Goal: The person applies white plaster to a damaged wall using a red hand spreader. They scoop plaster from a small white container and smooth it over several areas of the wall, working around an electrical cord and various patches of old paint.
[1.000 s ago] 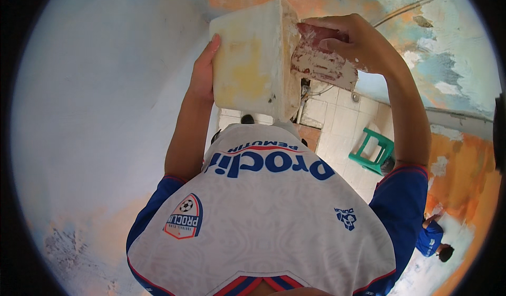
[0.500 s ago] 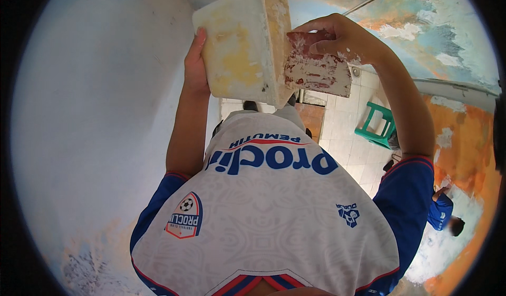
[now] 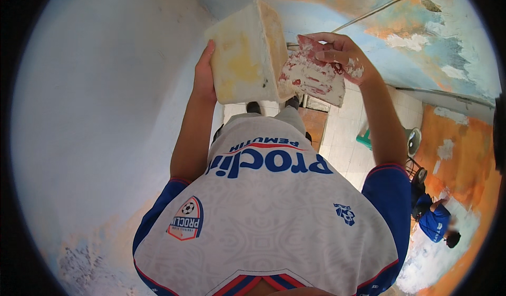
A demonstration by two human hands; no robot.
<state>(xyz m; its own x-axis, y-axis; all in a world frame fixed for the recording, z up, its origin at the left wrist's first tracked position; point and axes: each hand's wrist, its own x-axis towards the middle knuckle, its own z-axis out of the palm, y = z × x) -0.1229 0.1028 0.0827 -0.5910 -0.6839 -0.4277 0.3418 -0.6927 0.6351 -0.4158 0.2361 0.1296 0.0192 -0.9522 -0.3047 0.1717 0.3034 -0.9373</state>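
Observation:
My left hand [image 3: 204, 72] grips the side of an off-white plastic tub [image 3: 237, 53] with yellowish stains. The tub is tipped on its side, its open mouth facing right; its inside is mostly hidden. Between the thumb and fingers of my right hand [image 3: 345, 56] is a flat red putty spreader [image 3: 315, 74], thickly smeared with whitish putty. Its left edge lies at the tub's mouth; I cannot tell whether it touches the rim. White smears mark the back of my right hand.
A pale wall [image 3: 100, 111] rises close on my left. Ahead is a patchy blue and orange wall [image 3: 316, 1] with a cable [image 3: 392, 2]. At right are a partly hidden green stool [image 3: 365, 137], a round object [image 3: 414, 140] and a person in blue [image 3: 435, 225] by an orange wall.
The spreader has tilted, its right end dropping. My right hand has come lower, its forearm shifting left. The tub sits slightly lower and more to the right.

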